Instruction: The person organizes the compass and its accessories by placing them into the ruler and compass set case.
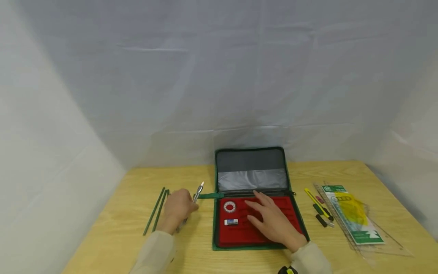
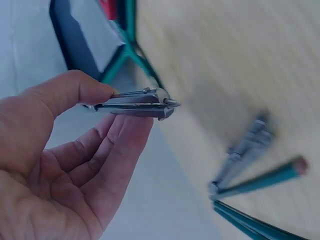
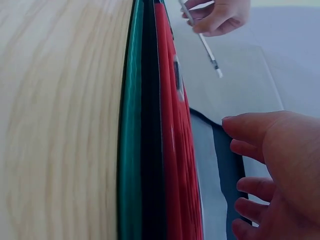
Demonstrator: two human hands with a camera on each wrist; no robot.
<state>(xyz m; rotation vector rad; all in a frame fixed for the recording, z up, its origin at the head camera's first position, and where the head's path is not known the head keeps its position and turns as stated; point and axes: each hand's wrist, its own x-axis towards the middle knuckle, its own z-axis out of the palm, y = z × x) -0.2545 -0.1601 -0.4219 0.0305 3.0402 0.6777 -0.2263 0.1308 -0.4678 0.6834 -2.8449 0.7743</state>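
My left hand (image 1: 178, 209) pinches a metal drawing compass (image 2: 135, 104) between thumb and fingers, raised over the wood to the left of a zip case. In the left wrist view a second metal compass (image 2: 245, 150), blurred, lies on the table beside green pencils (image 2: 260, 180). The case lies unfolded, its green and black rim (image 1: 214, 232) around a red slotted tray (image 1: 239, 239). Over the tray's right part hovers my right hand (image 1: 270, 220), fingers spread and holding nothing. A white ring-shaped disc (image 1: 226, 206) and a small eraser (image 1: 230, 222) sit in the tray's left side.
Right of the case lie a yellow cutter (image 1: 312, 197), small dark pieces (image 1: 321, 220) and clear rulers with a green-and-white packet (image 1: 367, 238). The case's grey lid (image 1: 251, 160) leans up toward the white cloth backdrop (image 1: 239, 76). A green strap (image 1: 208, 196) sticks out left.
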